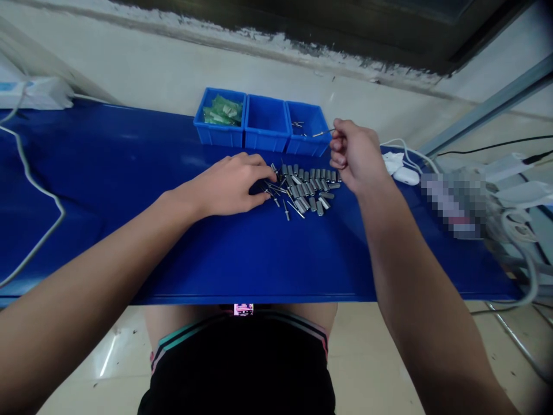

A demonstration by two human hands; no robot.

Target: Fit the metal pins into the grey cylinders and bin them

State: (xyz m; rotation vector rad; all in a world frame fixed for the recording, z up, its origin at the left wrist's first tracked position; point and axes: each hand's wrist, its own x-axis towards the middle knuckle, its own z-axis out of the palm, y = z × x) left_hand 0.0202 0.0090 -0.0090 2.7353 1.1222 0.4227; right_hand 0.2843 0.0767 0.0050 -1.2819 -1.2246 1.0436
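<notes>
My right hand [352,150] pinches a blind rivet [323,132] with a long thin stem. The rivet points left over the right-hand blue bin [307,144], where a few more rivets [297,124] lie. On the blue table my left hand [235,184] rests at the left side of a pile, thumb and index finger apart around loose blind rivets [276,189]. Its other fingertips are hidden. Short grey metal cylinders [309,189] lie just right of these rivets, several standing in a row at the back. More rivets [286,211] lie at the pile's front.
Three blue bins stand joined along the wall; the left bin [221,136] holds green packets [223,110], and the middle bin [266,142] shows a bare inside. A white charger-like object [406,176] and cables lie to the right. A white cable [43,187] crosses the table's left side.
</notes>
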